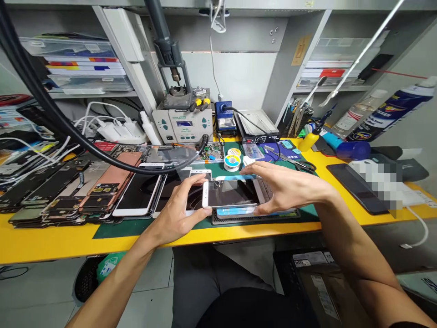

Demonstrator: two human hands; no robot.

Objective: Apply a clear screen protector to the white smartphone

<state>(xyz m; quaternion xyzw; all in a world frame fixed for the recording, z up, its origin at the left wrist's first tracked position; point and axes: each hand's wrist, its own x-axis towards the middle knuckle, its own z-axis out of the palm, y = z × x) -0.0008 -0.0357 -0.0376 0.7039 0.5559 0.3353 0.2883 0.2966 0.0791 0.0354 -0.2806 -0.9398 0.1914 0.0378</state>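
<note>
A white-framed smartphone [232, 193] with a dark, reflective screen is held sideways above the bench. My left hand [177, 209] grips its left end, thumb at the lower edge and fingers at the upper. Around its right end is my right hand [287, 189], with the thumb at the lower edge and the fingers over the top. Beneath the phone, partly hidden by it, a blue-screened panel [235, 211] lies on a perforated dark plate [221, 220]. Another white phone [201, 173] lies just behind my left fingers.
Several dismantled phones [102, 187] are stacked at the left on the yellow bench [61, 241]. A solder spool [232, 162], scissors [303, 165] and a soldering station [184, 125] stand behind. A black cable [82, 141] arches across the left. At right lies a dark phone [357, 187].
</note>
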